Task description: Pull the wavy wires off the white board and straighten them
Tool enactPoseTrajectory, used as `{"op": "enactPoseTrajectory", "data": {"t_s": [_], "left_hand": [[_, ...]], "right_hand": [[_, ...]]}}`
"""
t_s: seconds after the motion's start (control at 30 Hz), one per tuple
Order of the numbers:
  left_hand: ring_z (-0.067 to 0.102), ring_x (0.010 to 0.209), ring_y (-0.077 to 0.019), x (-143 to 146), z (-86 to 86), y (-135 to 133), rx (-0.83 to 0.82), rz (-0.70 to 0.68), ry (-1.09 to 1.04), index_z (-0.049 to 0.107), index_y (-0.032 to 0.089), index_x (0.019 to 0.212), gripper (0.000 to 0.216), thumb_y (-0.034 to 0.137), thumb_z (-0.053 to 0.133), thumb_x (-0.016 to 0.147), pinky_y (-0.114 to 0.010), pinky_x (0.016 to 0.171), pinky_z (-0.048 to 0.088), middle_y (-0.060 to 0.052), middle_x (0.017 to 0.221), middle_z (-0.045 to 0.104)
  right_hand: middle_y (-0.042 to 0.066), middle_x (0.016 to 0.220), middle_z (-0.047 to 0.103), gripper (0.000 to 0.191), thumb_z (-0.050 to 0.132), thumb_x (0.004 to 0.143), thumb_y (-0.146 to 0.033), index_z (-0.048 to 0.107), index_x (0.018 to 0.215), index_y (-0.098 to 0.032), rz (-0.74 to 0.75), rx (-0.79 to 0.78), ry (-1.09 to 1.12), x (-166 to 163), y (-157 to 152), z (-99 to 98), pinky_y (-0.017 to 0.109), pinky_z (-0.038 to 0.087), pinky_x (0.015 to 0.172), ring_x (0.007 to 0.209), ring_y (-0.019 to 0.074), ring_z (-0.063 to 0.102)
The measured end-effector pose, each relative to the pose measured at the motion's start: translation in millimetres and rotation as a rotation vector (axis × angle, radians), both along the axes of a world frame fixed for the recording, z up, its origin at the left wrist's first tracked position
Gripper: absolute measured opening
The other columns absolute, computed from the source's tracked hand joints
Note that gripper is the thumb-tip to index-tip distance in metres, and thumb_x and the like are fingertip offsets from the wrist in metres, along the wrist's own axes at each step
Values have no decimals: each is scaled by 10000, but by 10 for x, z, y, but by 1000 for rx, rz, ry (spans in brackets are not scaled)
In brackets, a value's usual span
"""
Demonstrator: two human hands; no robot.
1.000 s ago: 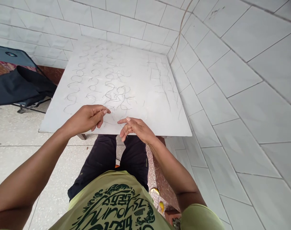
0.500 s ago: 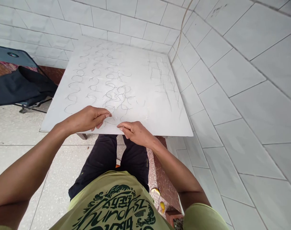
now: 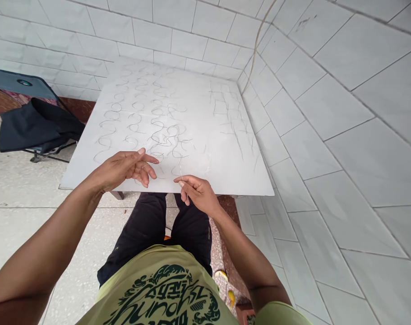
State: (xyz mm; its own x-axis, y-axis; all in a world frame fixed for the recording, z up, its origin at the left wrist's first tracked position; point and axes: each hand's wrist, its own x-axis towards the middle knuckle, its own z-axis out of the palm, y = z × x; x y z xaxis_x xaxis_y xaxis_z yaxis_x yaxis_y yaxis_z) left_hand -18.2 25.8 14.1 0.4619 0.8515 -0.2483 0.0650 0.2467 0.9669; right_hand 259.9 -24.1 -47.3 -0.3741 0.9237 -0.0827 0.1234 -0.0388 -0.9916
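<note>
My right hand (image 3: 196,192), near the front edge of the white board (image 3: 225,176), pinches a thin shiny wire (image 3: 181,168) between thumb and forefinger. One end of the wire rises above the fingertips, and another bit shows below the thumb. To its left, my left hand (image 3: 126,169) hovers over the board with its fingers apart. A fine bright line crosses its fingers; whether that is wire, I cannot tell. Beyond the hands, several thin dark curly strands or lines (image 3: 166,133) cover the board's left and middle. Straighter ones (image 3: 222,106) form a rough grid at the right.
White tiled walls (image 3: 327,135) border the board at the back and right. A folding chair (image 3: 39,85) with dark cloth (image 3: 39,124) over it stands at the left. A cable (image 3: 257,40) runs down the wall corner. Yellow pieces (image 3: 231,298) lie on the floor.
My left hand has gone from a pinch to spread fingers and shifted slightly left. My right hand has moved a little right, and its wire now stands up from the fingertips.
</note>
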Motion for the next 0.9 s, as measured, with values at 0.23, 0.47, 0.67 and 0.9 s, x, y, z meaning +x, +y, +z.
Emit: {"op": "enactPoseTrajectory", "data": {"t_s": [0.23,0.47,0.67,0.9], "left_hand": [[713,723,-193,66,-36,22,118,-55,147,745,157,1190,500,596,634,976,-373,770,600,-119,1008,797],[753,927,-230,188,-122,58,486,-160,603,693,258,1338,457,540,578,998,-337,819,552,-47,1042,804],[717,783,-188,290,-193,8,732,-203,636,729,235,1243,391,430,450,1051,-313,741,526,-32,923,780],[654,661,-200,351,-173,-89,770,-201,695,717,221,1086,279,309,471,990,-304,651,483,-47,798,726]], "right_hand": [[-53,625,629,382,577,1015,-514,699,1165,-185,3,-6,-7,26,-26,-31,231,457,534,490,101,552],[-56,618,627,363,543,1033,-490,703,1160,-190,70,19,-59,-7,-40,-46,217,460,546,494,95,553],[-46,670,657,334,539,1041,-429,698,1209,-189,111,71,-119,-77,-37,22,225,487,576,521,99,593],[-38,731,688,497,452,1071,-336,462,1554,-218,68,305,-311,-162,91,79,281,514,729,608,135,619]]}}
